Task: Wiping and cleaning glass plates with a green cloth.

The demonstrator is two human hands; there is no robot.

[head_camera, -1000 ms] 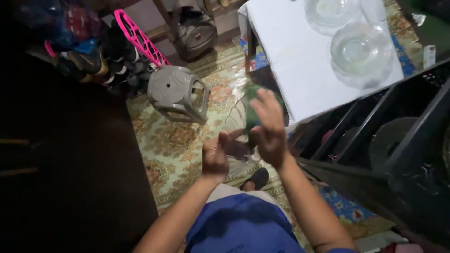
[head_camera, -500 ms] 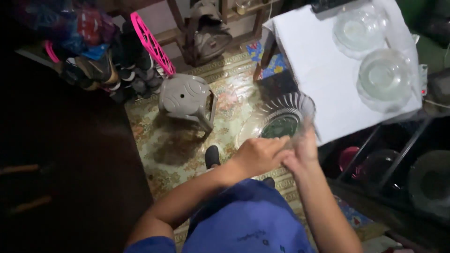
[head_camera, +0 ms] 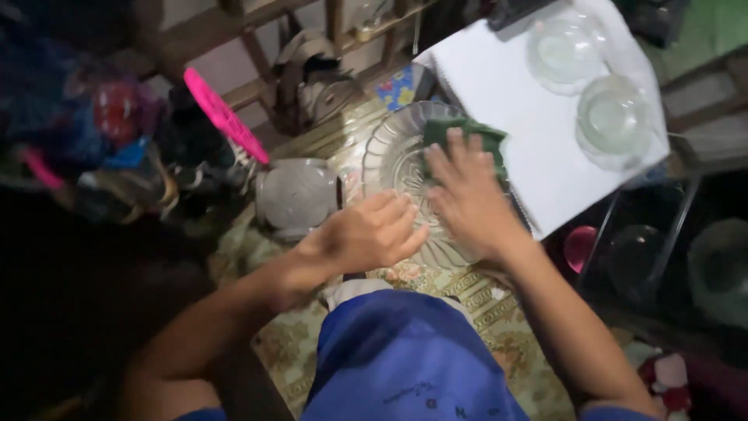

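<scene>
I see a large clear glass platter (head_camera: 401,168) with a ribbed, scalloped rim, held up in front of the body over the patterned floor mat (head_camera: 436,288), its near edge just beside the corner of the white-covered table (head_camera: 530,117). My right hand (head_camera: 467,195) lies flat on the platter's face, fingers spread, pressing a green cloth (head_camera: 467,136) against the glass near its upper right rim; the hand is open over the cloth rather than closed round it. My left hand (head_camera: 374,230) sits at the platter's lower left edge with fingers loosely curled over it, touching the rim; I cannot tell whether the thumb closes underneath. Outward from there, a grey plastic stool (head_camera: 296,195) stands on the mat just left of the platter. A pink perforated plastic piece (head_camera: 226,117) leans behind the stool. On the white table, two clear glass bowls (head_camera: 615,113) rest near each other, well apart from the platter. To the right, a dark rack (head_camera: 662,249) holds more dishes, too dim to make out.
</scene>
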